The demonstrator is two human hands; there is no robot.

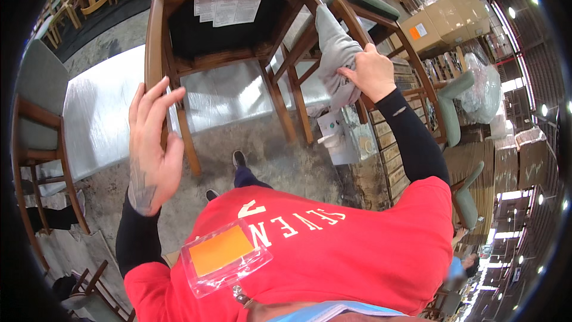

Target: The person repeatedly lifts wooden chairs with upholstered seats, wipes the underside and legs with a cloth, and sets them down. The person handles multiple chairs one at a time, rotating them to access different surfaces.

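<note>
In front of me stands a brown wooden chair point(156, 36) with a green padded seat, tipped so that its black underside and white paper labels point(229, 9) face me. My left hand point(156, 134) rests against one of its legs, fingers stretched and apart. A grey cloth point(336, 53) is bunched in my right hand point(374, 73), whose fingers close round it against the chair's right-hand leg. The cloth hides that part of the leg. Just beyond the cloth is a second green-seated chair point(363, 1).
More green chairs stand at the left point(39, 119) and right point(456, 107). Cardboard boxes point(444, 21) are stacked at the far right. A sheet of shiny wrapping point(101, 113) lies behind the chair, over the concrete floor point(220, 182). Another person point(456, 268) is at the lower right.
</note>
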